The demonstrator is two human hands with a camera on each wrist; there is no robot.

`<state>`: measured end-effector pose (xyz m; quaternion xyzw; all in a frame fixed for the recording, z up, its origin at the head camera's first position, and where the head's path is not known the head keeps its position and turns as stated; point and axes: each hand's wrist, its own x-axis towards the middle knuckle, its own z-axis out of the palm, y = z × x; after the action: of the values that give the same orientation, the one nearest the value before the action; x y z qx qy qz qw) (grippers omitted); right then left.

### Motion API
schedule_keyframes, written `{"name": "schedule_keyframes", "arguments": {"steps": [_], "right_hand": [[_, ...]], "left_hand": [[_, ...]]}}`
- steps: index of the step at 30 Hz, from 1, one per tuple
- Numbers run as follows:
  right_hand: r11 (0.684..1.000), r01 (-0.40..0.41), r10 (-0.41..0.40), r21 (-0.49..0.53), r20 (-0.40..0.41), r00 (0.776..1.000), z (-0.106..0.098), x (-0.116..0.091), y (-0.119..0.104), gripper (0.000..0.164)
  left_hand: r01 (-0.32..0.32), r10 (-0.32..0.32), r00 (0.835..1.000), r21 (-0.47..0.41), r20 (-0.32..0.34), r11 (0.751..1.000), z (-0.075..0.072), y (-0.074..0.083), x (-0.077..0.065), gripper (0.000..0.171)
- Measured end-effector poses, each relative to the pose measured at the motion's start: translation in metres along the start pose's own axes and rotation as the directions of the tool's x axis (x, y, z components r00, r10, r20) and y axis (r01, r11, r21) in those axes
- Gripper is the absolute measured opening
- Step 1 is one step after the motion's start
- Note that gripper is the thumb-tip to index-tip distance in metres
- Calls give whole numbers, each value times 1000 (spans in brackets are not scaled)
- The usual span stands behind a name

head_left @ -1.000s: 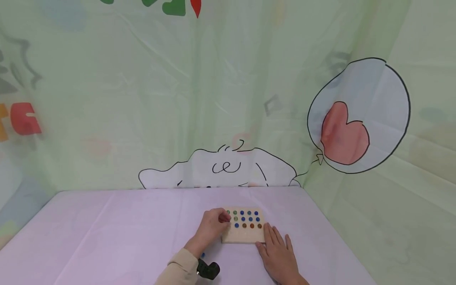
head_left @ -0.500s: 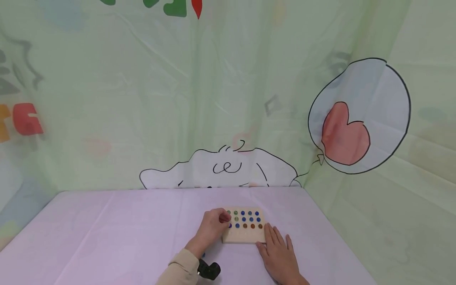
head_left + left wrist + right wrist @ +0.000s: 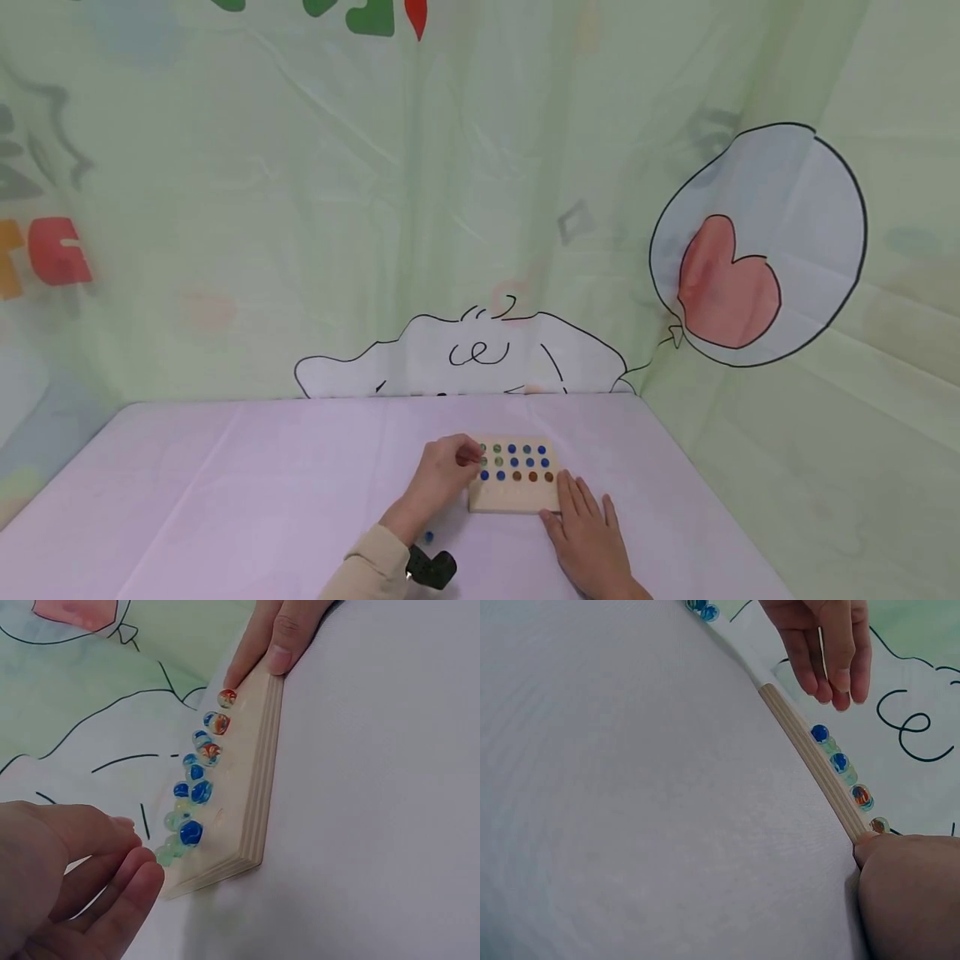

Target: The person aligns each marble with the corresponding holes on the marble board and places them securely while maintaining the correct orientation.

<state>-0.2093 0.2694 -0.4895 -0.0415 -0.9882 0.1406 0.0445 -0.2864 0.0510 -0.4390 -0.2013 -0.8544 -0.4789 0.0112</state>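
Observation:
A pale wooden board (image 3: 513, 498) with rows of glass marbles lies on the table. Green, blue and orange-brown marbles sit on it, among them a dark blue marble (image 3: 191, 832) at the left end of the nearest filled row. My left hand (image 3: 442, 471) hovers at the board's left edge, its fingers loosely bent. In the left wrist view nothing shows between the left thumb and fingers (image 3: 142, 881). My right hand (image 3: 588, 533) lies with fairly straight fingers along the board's right edge, its thumb touching the near corner.
Near my left forearm, a loose blue marble (image 3: 429, 537) lies on the lilac tablecloth (image 3: 262, 500). Two loose blue marbles (image 3: 710, 613) appear at the top of the right wrist view. A black device (image 3: 432, 568) is by the left wrist. A printed curtain (image 3: 480, 208) stands behind the table.
My left hand has drawn slightly up and left from the board, and its fingers have loosened. The dark blue marble at the row's left end has come into view. My right hand stays put.

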Motion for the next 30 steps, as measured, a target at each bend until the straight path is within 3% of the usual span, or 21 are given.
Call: {"name": "schedule_keyframes", "arguments": {"steps": [13, 30], "right_hand": [[1000, -13, 13, -5, 13, 1000, 2, 2, 2, 72], [999, -22, 23, -24, 33, 999, 2, 3, 0, 72]], "left_hand": [[30, -30, 1000, -8, 0, 1000, -16, -3, -11, 16], [7, -7, 1000, -19, -28, 1000, -40, -11, -30, 19]]}}
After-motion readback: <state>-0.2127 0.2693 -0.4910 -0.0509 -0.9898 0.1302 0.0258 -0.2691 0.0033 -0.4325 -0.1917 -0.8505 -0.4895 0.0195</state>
